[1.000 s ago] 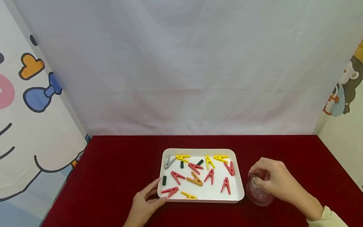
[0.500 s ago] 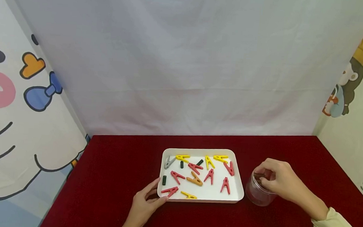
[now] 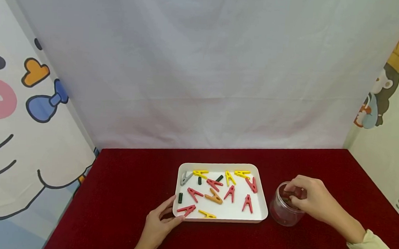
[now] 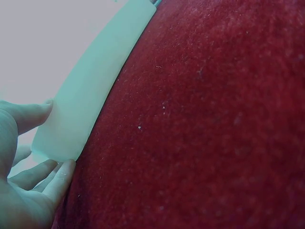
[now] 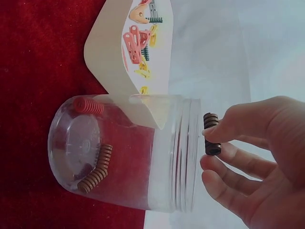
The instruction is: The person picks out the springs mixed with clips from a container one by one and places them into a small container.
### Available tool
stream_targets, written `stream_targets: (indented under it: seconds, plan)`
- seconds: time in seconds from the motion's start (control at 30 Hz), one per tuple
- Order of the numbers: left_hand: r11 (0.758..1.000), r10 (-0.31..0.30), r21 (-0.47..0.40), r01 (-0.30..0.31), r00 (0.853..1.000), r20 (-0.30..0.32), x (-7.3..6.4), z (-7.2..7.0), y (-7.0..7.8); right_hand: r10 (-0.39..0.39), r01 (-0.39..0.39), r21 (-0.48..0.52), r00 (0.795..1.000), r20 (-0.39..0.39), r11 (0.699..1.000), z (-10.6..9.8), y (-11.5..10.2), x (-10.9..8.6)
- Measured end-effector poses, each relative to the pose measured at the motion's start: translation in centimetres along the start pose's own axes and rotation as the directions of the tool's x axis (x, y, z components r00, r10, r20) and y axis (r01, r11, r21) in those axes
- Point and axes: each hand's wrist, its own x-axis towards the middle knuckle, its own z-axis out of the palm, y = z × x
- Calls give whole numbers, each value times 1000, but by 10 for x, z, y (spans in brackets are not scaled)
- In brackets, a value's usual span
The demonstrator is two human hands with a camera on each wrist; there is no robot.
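My left hand [image 3: 157, 226] holds the near left corner of a white tray [image 3: 229, 213], with the thumb on one wall and fingers on the other. Over the mouth of a clear jar [image 3: 284, 218], right of the tray, is my right hand [image 3: 310, 197]. A dark brown coil spring [image 5: 212, 134] is pinched between its thumb and forefinger in the right wrist view, just outside the jar's rim. Inside the jar lie a red spring [image 5: 89, 105] and brown springs [image 5: 97, 172] end to end, perhaps two.
Several red clips [image 3: 248, 203], yellow clips [image 3: 230, 177], an orange clip [image 3: 214, 196] and a grey clip [image 3: 186, 178] lie spread in the tray. Dark green springs [image 3: 180, 198] lie among them. A dark red cloth [image 3: 129, 189] covers the table, with a pale curtain [image 3: 202, 82] behind.
My right hand has shifted slightly to the right over the jar, from near its left rim, uncovering more of the mouth. The left hand and the tray have stayed put.
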Motion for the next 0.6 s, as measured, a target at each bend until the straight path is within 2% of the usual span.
stream_targets:
  seconds: [0.43, 0.6]
  plan:
    - [1000, 0, 2, 0, 1000, 1, 0, 1, 1, -32, 31, -8, 999, -30, 999, 0, 3, -2]
    - [1000, 4, 6, -4, 1000, 6, 0, 1, -1, -20, 20, -3, 999, -44, 1000, 1, 3, -1]
